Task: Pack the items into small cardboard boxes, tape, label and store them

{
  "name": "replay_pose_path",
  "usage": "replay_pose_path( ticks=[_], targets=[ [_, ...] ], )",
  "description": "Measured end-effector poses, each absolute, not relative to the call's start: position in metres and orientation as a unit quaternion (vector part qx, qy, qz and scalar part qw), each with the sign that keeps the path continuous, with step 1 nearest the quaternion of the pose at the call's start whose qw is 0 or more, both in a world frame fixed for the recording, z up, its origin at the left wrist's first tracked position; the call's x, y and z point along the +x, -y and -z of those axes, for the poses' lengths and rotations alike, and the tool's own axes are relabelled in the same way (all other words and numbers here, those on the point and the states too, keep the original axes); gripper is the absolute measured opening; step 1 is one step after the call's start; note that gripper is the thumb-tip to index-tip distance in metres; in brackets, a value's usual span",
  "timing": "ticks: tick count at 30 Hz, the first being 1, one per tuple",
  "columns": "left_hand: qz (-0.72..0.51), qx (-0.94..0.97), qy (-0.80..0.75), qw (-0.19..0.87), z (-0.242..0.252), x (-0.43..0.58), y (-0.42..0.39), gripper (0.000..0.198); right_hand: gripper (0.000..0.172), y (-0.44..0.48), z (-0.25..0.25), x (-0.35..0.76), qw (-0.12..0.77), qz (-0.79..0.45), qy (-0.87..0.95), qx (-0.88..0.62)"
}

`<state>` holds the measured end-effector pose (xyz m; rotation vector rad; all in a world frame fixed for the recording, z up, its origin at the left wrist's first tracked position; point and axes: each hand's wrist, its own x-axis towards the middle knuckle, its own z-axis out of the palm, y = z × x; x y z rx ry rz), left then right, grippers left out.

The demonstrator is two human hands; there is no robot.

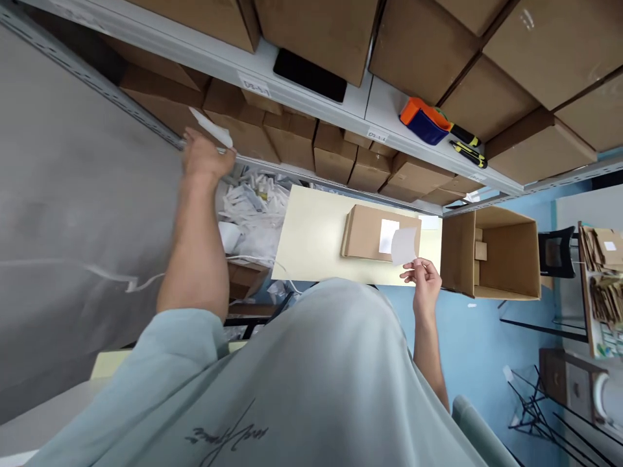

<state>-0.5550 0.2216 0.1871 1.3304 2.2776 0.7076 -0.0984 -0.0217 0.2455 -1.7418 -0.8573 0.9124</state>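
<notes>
My left hand (205, 157) reaches out to the far left, by the shelf post, with its fingers closed on a white strip of paper (213, 128). Between thumb and fingertips, my right hand (422, 277) pinches a small white label (403, 246) by its lower edge. That label hangs over the right end of a flat brown cardboard box (366, 231), covering part of it. A white label (388, 236) lies on the box's top, partly hidden by the held one. The box rests on a pale yellow table (311, 224).
Shelves of brown cartons (335, 152) run along the far side. A tape dispenser (424, 121), a box cutter (468, 154) and a black phone (310, 74) lie on one shelf. Crumpled white waste (256, 207) is left of the table; an open carton (506, 253) stands right.
</notes>
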Motion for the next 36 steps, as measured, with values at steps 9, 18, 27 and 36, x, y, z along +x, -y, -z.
replay_pose_path(
  ticks=[9,18,27,36],
  targets=[
    [-0.37,0.476,-0.44,0.666,-0.202,-0.316,-0.066,0.054,0.031,0.008,-0.242,-0.105,0.411,-0.263,0.502,-0.714],
    [-0.392,0.284,-0.483,0.73,-0.202,-0.252,-0.034,0.062,0.025,0.011,-0.219,-0.084,0.369,-0.225,0.655,-0.62],
    [-0.354,0.427,-0.614,0.561,-0.174,-0.226,-0.037,0.055,0.027,-0.001,-0.207,-0.031,0.286,-0.37,0.619,-0.63],
    [-0.273,0.547,-0.579,0.54,-0.189,-0.202,-0.036,0.045,0.026,-0.045,-0.209,0.019,0.332,-0.383,0.6,-0.619]
  ],
)
